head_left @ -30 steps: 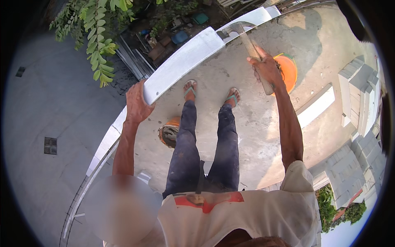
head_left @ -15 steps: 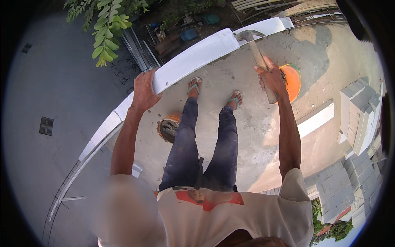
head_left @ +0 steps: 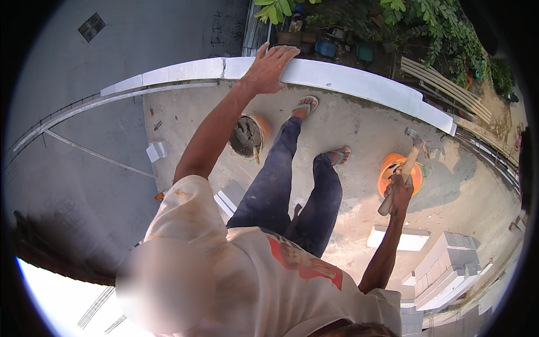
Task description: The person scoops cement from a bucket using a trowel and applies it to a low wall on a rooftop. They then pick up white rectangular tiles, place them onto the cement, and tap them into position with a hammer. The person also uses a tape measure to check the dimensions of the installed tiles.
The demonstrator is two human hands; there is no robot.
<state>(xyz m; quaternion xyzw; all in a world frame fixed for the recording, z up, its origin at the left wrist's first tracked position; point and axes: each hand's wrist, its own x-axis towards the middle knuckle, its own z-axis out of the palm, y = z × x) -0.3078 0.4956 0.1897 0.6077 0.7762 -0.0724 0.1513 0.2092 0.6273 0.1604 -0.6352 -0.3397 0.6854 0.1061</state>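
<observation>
Above the concrete floor (head_left: 185,115), the left hand (head_left: 268,71) rests fingers apart over the white block wall (head_left: 348,80), the right hand (head_left: 400,192) clamping the hammer (head_left: 412,155) by its handle, head beyond the fingers.

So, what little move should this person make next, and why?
Probably bring the right hand and its hammer toward the white block: the left hand rests on that block, perhaps steadying it, while the hammer's head is well away from it, seen by the orange bucket.
</observation>
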